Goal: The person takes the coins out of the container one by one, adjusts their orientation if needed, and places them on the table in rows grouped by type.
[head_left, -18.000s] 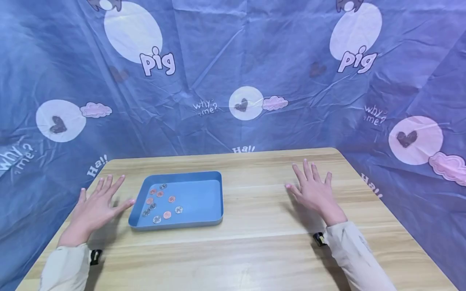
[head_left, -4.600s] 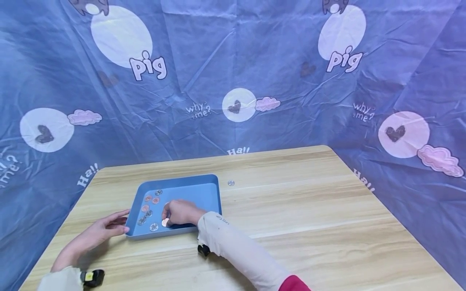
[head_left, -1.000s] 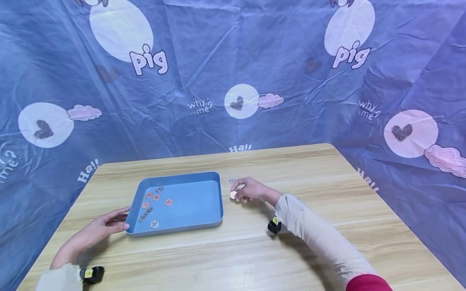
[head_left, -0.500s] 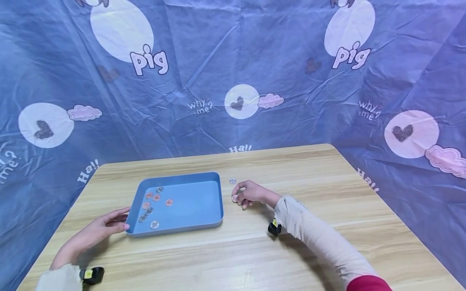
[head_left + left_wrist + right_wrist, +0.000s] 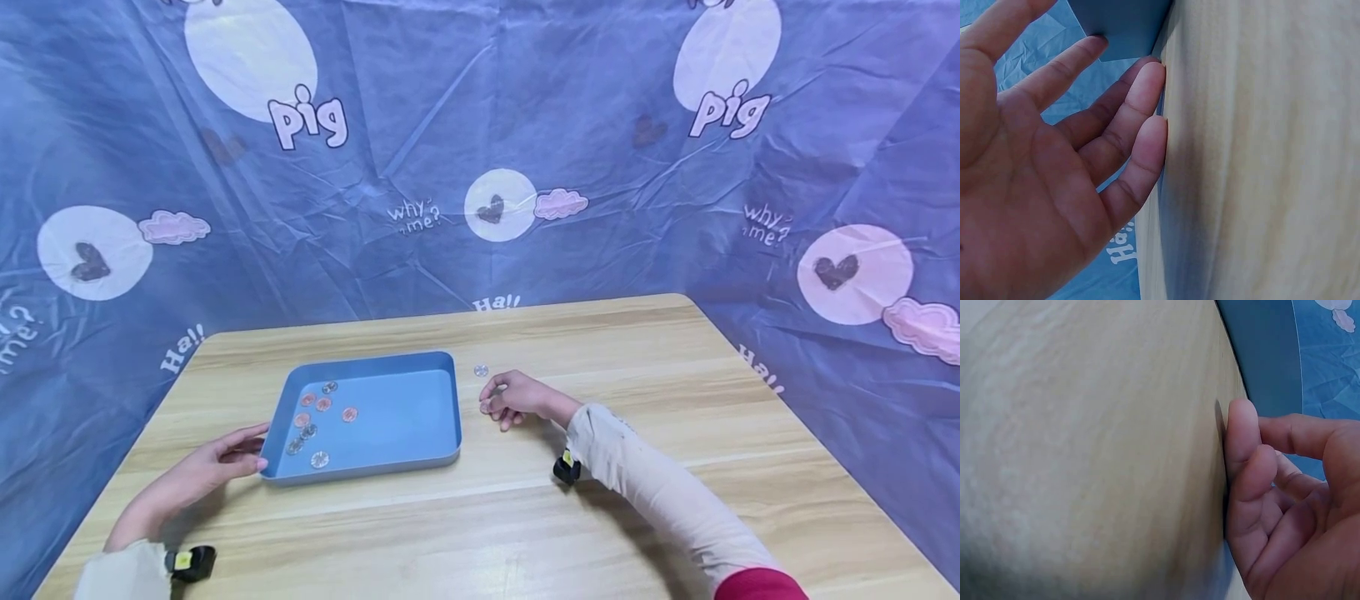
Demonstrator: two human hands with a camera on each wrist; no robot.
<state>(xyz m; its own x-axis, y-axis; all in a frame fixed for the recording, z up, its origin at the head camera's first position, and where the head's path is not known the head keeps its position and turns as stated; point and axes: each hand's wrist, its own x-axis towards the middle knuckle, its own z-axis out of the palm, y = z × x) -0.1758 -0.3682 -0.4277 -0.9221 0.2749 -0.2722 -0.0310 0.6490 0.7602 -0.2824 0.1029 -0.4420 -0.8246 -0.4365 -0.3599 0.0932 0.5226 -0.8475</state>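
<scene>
A shallow blue tray [image 5: 397, 421] lies on the table at left of centre. Several copper-coloured coins [image 5: 349, 414] and silver coins [image 5: 320, 459] are in it, mostly toward its left side. My left hand [image 5: 213, 468] touches the tray's left wall near the front corner, thumb and index fingertip against it, the other fingers loosely bent; the left wrist view shows fingertips down at the tabletop. Right of the tray, my right hand [image 5: 516, 397] pinches a copper-coloured coin [image 5: 484, 407] low at the table surface, thumb and index fingertip together. The fingers partly hide this coin.
A silver coin [image 5: 481, 371] lies on the table just beyond my right hand. The wooden table [image 5: 600, 517] reaches back to a blue printed cloth [image 5: 600, 250] hanging behind it and at both sides. Black wrist cameras [image 5: 567, 467] sit on both wrists.
Over the last second, the coin in my right hand has come down from tilted to low at the table. Earlier it was picked from the tray, and the silver coin came to the table.
</scene>
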